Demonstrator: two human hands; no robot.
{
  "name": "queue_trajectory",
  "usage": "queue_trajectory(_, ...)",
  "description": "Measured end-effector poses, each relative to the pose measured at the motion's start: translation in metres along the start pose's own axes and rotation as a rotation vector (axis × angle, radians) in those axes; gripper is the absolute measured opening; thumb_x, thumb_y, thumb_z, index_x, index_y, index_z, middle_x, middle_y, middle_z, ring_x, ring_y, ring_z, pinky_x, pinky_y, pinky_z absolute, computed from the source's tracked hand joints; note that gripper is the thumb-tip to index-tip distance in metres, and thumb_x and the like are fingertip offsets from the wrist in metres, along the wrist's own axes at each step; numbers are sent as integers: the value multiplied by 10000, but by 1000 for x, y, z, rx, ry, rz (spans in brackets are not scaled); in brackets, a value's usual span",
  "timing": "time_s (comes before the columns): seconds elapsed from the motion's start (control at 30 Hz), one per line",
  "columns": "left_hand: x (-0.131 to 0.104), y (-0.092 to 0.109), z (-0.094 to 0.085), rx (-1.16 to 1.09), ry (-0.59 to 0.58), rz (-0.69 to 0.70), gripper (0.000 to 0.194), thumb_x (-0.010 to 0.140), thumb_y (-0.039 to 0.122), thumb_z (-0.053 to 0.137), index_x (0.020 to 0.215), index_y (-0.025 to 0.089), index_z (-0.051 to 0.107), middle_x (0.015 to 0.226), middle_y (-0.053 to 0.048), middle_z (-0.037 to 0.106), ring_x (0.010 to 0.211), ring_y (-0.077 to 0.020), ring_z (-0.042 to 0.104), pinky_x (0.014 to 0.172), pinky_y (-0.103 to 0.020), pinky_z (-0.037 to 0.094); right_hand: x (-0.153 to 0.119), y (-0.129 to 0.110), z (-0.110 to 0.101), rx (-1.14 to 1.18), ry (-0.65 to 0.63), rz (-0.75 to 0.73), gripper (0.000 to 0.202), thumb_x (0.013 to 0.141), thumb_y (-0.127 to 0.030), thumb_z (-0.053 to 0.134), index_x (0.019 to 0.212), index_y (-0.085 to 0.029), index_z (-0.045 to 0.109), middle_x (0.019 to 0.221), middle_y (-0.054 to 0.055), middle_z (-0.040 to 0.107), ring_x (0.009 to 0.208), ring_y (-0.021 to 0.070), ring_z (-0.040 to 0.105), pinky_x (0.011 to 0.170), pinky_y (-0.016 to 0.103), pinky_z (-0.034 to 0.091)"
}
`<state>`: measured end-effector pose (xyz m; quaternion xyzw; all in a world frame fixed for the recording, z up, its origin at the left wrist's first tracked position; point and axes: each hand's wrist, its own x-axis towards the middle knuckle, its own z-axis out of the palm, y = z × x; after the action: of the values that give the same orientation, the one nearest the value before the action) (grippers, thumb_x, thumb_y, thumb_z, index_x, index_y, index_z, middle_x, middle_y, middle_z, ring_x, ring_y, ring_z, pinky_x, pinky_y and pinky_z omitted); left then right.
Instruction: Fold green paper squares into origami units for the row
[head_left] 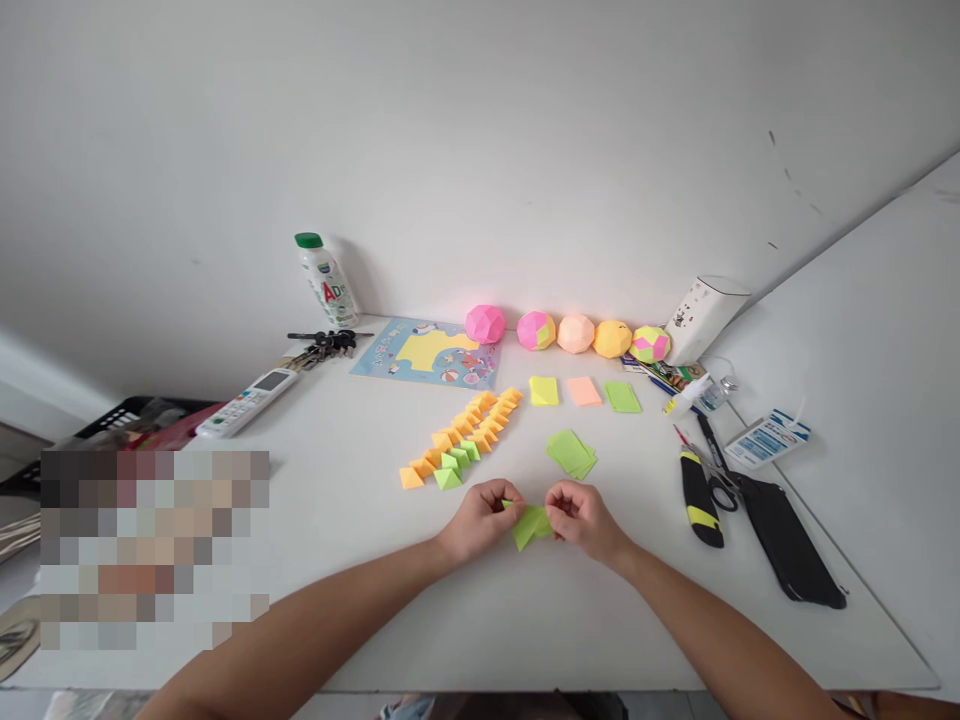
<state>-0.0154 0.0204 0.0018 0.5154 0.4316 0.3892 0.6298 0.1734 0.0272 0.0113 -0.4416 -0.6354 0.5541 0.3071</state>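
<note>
Between my two hands, above the white table, is a partly folded green paper point(531, 524). My left hand point(486, 520) pinches its left end, and my right hand point(586, 518) pinches the right end. Just beyond them lies a loose stack of green paper sheets point(571, 454). Folded orange paper pieces point(457, 433) run in two slanting rows to the upper left, with several folded green pieces point(448, 478) at the near end. Farther back are small stacks of yellow point(544, 391), peach point(583, 391) and green point(622, 397) paper.
Several faceted paper balls point(576, 334) line the wall. A bottle point(328, 282), keys point(327, 345), a remote point(249, 402) and a blue printed sheet point(427, 352) lie left. Right are a cutter point(700, 500), scissors point(721, 488), a black pouch point(791, 542) and a glue bottle point(686, 398).
</note>
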Motion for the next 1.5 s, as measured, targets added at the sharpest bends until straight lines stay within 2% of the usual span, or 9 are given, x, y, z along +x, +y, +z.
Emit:
queue_trajectory(0.13,2,-2,-4,-103,46,-39,261,697,378,622,664,156,490,540,37,499,454,-64,373,449,-196,267,0,1,-8,75,33,-14,110,765,-224,527,685,-177,468,624,-13,527,528,109,510,474,219,402)
queue_trajectory(0.3,1,0,-3,-40,-13,-13,228,693,343,636,659,148,524,537,44,493,452,-57,352,455,-197,268,1,3,3,-22,37,-130,122,764,-270,606,805,-168,552,680,-9,531,583,102,491,523,215,420)
queue_trajectory(0.5,0,2,-1,-93,-18,-13,222,668,322,658,624,146,530,555,34,508,485,-68,397,473,-202,288,-2,-3,5,-4,-30,-23,190,794,-309,580,683,-156,558,572,-24,514,500,99,496,480,226,450)
queue_trajectory(0.73,3,-1,-5,-239,70,-23,271,693,359,652,620,158,485,445,81,383,405,-47,288,417,-195,198,-5,-7,-4,100,-28,34,220,790,-335,597,684,-156,524,556,-37,538,438,99,546,417,208,430)
queue_trajectory(0.83,2,2,-5,-279,102,15,254,737,375,621,681,163,493,507,64,451,429,-55,364,448,-201,272,-5,-5,-4,114,0,25,225,808,-349,581,711,-161,507,545,-42,550,430,104,570,404,195,399)
queue_trajectory(1.07,1,0,-2,-282,-41,56,380,728,347,669,1010,175,481,692,27,527,641,-111,533,629,-268,428,-4,-4,2,150,17,32,236,791,-380,599,790,-154,530,595,-19,603,493,119,608,436,199,416)
queue_trajectory(1.2,2,-4,-1,-257,-58,56,390,738,376,656,1019,176,472,698,29,508,643,-113,536,625,-275,430,-2,-6,2,251,-37,95,307,771,-418,612,905,-150,542,653,-1,631,510,132,621,409,193,397)
queue_trajectory(1.33,2,-8,-1,-223,-62,91,391,763,382,628,1048,177,458,700,31,479,636,-101,500,608,-261,411,1,-7,-2,373,-141,219,347,799,-476,562,840,-131,576,612,5,610,484,103,584,360,163,311)
queue_trajectory(1.5,1,-13,-3,-143,-54,123,397,782,383,605,1088,186,449,706,36,428,619,-84,425,573,-230,364,3,-5,-6,473,-120,357,335,673,-373,733,892,-158,598,633,-33,579,461,55,502,361,147,266)
